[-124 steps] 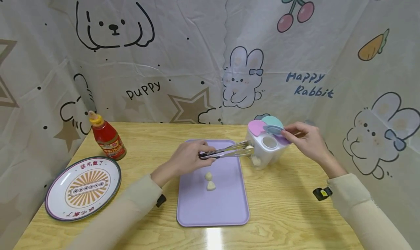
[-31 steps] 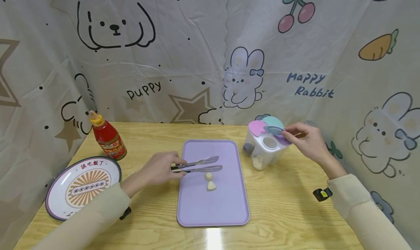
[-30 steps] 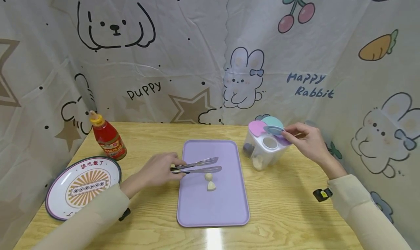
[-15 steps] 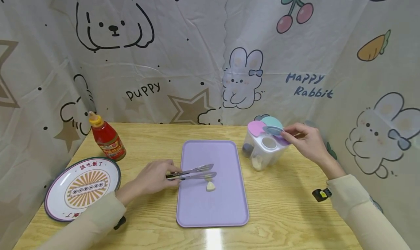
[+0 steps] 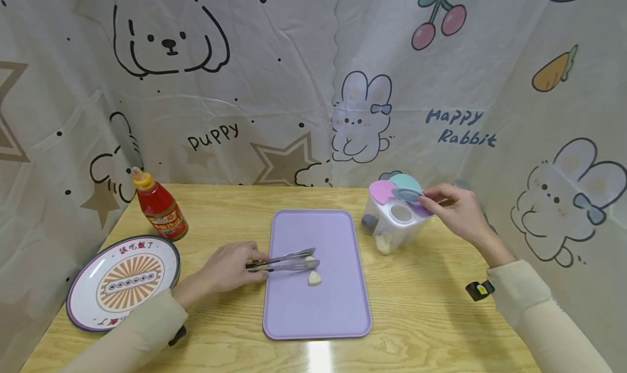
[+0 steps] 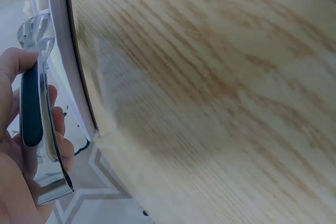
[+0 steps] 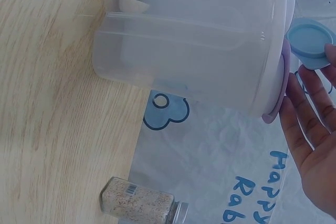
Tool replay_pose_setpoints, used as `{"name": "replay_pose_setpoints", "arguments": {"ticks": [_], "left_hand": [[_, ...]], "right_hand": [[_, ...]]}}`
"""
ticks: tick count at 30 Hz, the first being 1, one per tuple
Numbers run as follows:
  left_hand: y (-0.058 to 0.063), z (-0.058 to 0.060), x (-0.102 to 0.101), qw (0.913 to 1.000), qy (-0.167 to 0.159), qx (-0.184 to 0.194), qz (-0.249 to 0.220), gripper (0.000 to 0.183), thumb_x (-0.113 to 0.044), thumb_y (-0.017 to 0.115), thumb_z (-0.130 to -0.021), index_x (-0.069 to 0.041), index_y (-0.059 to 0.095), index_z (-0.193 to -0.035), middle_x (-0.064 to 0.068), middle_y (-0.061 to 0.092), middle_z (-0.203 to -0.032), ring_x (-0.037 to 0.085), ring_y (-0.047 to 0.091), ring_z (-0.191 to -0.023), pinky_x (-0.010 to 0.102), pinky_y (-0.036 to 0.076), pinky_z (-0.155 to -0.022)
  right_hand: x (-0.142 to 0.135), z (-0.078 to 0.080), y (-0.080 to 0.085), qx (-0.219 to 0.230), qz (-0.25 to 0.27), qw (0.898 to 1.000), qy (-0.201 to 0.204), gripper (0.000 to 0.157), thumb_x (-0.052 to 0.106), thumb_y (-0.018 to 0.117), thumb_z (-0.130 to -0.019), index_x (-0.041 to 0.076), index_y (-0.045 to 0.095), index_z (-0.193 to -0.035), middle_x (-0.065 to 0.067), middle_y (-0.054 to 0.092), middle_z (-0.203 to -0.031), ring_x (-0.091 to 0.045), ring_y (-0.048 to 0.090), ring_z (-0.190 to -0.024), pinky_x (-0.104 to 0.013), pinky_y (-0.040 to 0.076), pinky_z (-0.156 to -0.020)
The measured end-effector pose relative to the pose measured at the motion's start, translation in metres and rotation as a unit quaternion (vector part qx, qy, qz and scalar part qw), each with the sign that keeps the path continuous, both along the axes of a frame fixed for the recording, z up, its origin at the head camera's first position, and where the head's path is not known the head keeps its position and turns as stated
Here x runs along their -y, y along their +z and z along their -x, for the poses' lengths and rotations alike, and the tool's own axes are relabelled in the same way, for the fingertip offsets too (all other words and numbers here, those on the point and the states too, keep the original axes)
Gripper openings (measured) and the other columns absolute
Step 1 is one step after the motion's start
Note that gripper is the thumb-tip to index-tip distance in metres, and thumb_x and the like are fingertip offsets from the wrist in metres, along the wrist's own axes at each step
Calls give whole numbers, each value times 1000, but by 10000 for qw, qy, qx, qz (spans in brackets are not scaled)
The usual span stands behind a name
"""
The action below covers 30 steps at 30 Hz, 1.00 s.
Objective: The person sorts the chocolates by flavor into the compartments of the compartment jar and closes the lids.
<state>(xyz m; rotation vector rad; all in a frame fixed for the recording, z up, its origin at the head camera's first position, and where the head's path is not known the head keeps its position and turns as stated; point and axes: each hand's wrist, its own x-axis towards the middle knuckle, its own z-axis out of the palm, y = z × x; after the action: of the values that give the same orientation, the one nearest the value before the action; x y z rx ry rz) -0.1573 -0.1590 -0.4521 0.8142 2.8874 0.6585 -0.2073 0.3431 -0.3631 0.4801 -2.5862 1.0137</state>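
My left hand (image 5: pixel 230 267) grips a pair of metal tongs (image 5: pixel 281 262) with dark handles. Their slotted tips lie over a pale piece (image 5: pixel 309 261), which looks like a garlic clove, on the purple tray (image 5: pixel 318 313). Whether they touch it cannot be told. A second pale wedge (image 5: pixel 314 278) lies just nearer the camera. My right hand (image 5: pixel 453 207) pinches the raised blue lid (image 5: pixel 406 194) of a clear container (image 5: pixel 399 234); the round hole (image 5: pixel 401 212) under it is uncovered. In the right wrist view, that hand's other fingers rest near the purple lid (image 7: pixel 278 90). Pale pieces (image 7: pixel 134 3) sit inside the container.
A patterned oval plate (image 5: pixel 132 283) and a red sauce bottle (image 5: pixel 164 209) with a yellow cap stand at the left. In the right wrist view, a small glass jar (image 7: pixel 139 200) of grains is beyond the container. Printed cloth (image 5: pixel 284 90) hangs behind the wooden table (image 5: pixel 416 313).
The tongs have gone from beside the container back left over the tray, then lower and nearer, onto the upper pale piece. My right hand keeps the blue lid raised.
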Motion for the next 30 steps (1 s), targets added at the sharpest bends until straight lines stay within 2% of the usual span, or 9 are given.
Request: {"name": "replay_pose_setpoints", "arguments": {"ticks": [6,12,15,20,27,30], "left_hand": [[-3,0,2,10000,-49,-49,-71,30,-33,84,-89,-21,83,-117,-12,54,-79,3,40,-64,21,31,-56],[-2,1,1,9999,34,-111,-123,29,-31,83,-88,-21,83,-115,-12,54,-78,3,39,-63,21,32,-56],[1,3,-1,9997,90,-151,-171,29,-31,83,-88,-20,83,-115,-12,55,-79,4,40,-64,21,32,-56],[7,8,-6,9993,85,-259,-244,29,-31,83,-88,-20,83,-115,-12,58,-82,5,42,-65,21,33,-57],[17,13,-13,9983,56,-457,-354,26,-30,82,-90,-20,83,-114,-11,61,-85,3,43,-64,21,34,-56],[22,15,-19,9979,48,-517,-391,26,-31,82,-90,-21,83,-114,-11,61,-86,4,43,-64,21,35,-56]], "right_hand": [[0,0,0,22,-16,10000,-21,13,19,76,-98,7,79,-105,16,73,-96,7,64,-83,-10,53,-74],[1,0,0,39,-44,10000,-17,12,17,75,-99,7,79,-105,25,69,-95,7,63,-83,-9,53,-74],[1,0,0,43,-29,10000,-16,12,17,75,-99,7,79,-104,26,69,-95,7,64,-83,-10,53,-74],[1,0,0,40,-28,10000,-1,14,19,75,-99,7,78,-105,18,72,-95,7,64,-83,-10,53,-74],[0,0,-1,29,-27,10000,4,13,17,75,-99,6,78,-105,18,72,-95,7,63,-83,-10,53,-74],[0,0,-1,15,-24,10000,12,14,18,75,-99,6,78,-105,14,74,-96,7,63,-83,-10,53,-74]]}}
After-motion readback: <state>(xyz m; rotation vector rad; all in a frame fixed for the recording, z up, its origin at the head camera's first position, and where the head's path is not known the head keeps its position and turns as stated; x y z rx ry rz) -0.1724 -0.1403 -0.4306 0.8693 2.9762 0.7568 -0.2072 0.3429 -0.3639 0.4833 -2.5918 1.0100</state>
